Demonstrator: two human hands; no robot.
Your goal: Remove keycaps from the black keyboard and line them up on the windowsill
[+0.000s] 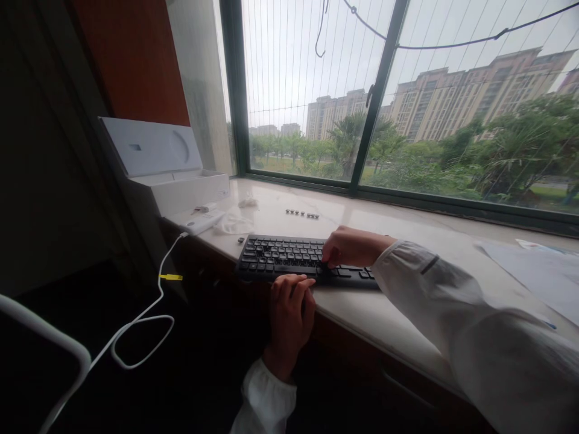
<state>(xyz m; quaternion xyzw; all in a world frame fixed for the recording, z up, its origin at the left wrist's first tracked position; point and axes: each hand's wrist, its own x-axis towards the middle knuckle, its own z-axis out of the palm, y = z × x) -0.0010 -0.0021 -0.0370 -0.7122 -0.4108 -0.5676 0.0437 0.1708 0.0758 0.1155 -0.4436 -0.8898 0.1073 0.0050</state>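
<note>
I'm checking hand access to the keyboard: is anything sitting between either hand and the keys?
Nothing visible. The right hand already rests on the keys of the keyboard, and the left hand grips its near edge. The small row of keycaps lies beyond it, out of the way.

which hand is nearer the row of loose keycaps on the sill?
Right. The right hand rests on the keyboard top, just short of the row of loose keycaps. The left hand holds the keyboard's near edge, farther away.
</note>
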